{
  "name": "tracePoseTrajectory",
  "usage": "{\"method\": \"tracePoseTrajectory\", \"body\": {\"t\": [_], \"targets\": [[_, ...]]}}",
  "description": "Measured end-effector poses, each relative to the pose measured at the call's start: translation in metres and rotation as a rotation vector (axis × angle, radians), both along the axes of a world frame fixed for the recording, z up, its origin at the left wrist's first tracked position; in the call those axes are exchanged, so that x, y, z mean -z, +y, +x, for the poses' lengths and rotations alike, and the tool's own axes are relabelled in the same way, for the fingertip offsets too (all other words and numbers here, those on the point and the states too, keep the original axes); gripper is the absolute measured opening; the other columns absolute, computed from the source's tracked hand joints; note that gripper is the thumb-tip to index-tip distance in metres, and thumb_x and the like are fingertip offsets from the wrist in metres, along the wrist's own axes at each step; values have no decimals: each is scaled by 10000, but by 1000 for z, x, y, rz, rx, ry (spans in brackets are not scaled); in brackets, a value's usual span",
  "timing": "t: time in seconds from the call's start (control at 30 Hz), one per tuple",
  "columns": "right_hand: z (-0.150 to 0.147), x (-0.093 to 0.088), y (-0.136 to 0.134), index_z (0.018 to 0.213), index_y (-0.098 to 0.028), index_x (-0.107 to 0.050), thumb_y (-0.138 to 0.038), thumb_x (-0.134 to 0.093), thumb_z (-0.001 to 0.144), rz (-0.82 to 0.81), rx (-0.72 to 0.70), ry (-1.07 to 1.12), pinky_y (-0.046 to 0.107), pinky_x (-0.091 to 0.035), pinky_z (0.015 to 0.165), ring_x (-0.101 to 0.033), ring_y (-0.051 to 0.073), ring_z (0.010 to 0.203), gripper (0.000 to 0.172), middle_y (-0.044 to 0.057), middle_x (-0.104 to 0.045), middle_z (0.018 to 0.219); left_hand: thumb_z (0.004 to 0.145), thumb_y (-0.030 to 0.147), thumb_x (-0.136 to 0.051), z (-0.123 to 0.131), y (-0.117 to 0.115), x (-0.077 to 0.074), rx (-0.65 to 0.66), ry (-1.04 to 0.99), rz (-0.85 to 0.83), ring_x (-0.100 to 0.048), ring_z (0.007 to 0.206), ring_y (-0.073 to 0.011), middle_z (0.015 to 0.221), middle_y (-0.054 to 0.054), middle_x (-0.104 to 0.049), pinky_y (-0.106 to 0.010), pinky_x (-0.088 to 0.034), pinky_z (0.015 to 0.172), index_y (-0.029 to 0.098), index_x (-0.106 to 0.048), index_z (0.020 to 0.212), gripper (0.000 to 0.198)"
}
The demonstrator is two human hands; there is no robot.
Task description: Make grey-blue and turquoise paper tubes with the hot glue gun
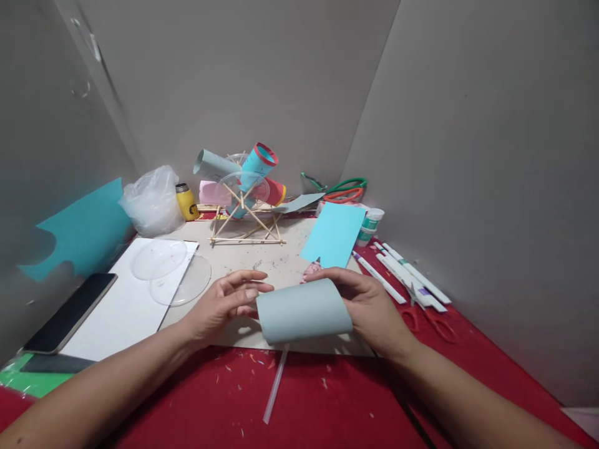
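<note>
A grey-blue sheet of paper, curved into a tube (305, 312), is in my right hand (374, 305). My right fingers and thumb grip it at its right end. At the tube's left edge is my left hand (229, 305), its fingers stretched out and apart; whether its fingertips touch the paper is hard to tell. Beyond my hands stands a wheel model of wooden sticks (242, 199) and clear plastic discs, carrying coloured paper tubes. A translucent glue stick (275, 386) lies below the grey-blue tube.
White paper (116, 312) with clear plastic lids (180, 279) and a phone (70, 312) lie at left. Blue paper (333, 234), markers (379, 277), red-handled scissors (433, 318) and small tubs (369, 226) lie at right. A plastic bag (152, 199) and yellow bottle (187, 202) stand behind.
</note>
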State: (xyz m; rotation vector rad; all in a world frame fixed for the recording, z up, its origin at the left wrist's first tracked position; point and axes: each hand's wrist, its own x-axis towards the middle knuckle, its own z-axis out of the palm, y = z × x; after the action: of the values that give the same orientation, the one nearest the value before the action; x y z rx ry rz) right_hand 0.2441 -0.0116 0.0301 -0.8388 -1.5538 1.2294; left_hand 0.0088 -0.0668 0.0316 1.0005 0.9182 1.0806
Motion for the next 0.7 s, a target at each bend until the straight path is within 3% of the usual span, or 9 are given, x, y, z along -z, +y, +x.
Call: {"method": "tracePoseTrajectory", "body": {"t": [0.13, 0.23, 0.3, 0.4, 0.47, 0.53, 0.63, 0.7], "targets": [[-2, 0, 0, 782, -219, -762, -301, -778, 644, -48, 4, 40, 272, -517, 626, -653, 196, 731, 161, 46, -742, 832, 736, 328, -748, 1, 1, 2, 25, -76, -35, -647, 765, -162, 962, -89, -696, -276, -517, 685, 191, -680, 1093, 389], [-2, 1, -1, 781, -207, -754, -299, -759, 673, -24, 1, 18, 262, -507, 598, -652, 197, 729, 142, 47, -735, 809, 679, 255, -778, 5, -1, 2, 10, 5, -24, -617, 692, -137, 898, -64, -697, -243, -495, 623, 191, -690, 1088, 423], [-1, 2, -2, 768, -208, -752, -251, -729, 699, 47, -19, -16, 260, -504, 599, -654, 195, 724, 84, 41, -731, 777, 671, 235, -778, 9, -4, 2, 4, 100, -26, -605, 648, -125, 856, -44, -704, -227, -477, 590, 185, -697, 1063, 403], [0, 3, -8, 776, -226, -752, -176, -667, 759, 226, -110, -28, 280, -527, 683, -666, 187, 745, 100, 36, -733, 773, 683, 208, -743, 13, -12, 1, -25, 291, 44, -595, 581, -126, 716, -15, -697, -225, -460, 547, 156, -727, 878, 203], [2, 4, -12, 834, -243, -749, -137, -650, 776, 317, -171, -24, 295, -538, 743, -677, 188, 796, 156, 35, -736, 817, 706, 164, -691, 14, -17, -1, -78, 454, 201, -611, 579, -138, 670, -16, -702, -228, -467, 542, 150, -728, 762, 69], [3, 7, -15, 981, -258, -728, -118, -658, 771, 348, -180, -51, 313, -549, 773, -684, 197, 857, 261, 46, -736, 915, 749, 132, -637, 13, -21, -2, -136, 602, 444, -651, 623, -155, 705, -30, -732, -236, -493, 571, 163, -732, 755, 100], [5, 9, -14, 1191, -267, -642, -123, -672, 769, 422, -172, -115, 359, -554, 829, -675, 226, 973, 448, 85, -707, 1092, 828, 134, -590, 9, -23, -3, -164, 721, 891, -682, 659, -167, 763, -62, -750, -256, -525, 609, 176, -719, 888, 148], [5, 9, -12, 1219, -261, -626, -113, -662, 779, 547, -195, -160, 376, -545, 860, -666, 236, 1007, 465, 99, -702, 1106, 873, 149, -554, 7, -22, -3, -133, 776, 1126, -690, 685, -180, 785, -91, -744, -279, -540, 630, 164, -682, 998, 180]]}}
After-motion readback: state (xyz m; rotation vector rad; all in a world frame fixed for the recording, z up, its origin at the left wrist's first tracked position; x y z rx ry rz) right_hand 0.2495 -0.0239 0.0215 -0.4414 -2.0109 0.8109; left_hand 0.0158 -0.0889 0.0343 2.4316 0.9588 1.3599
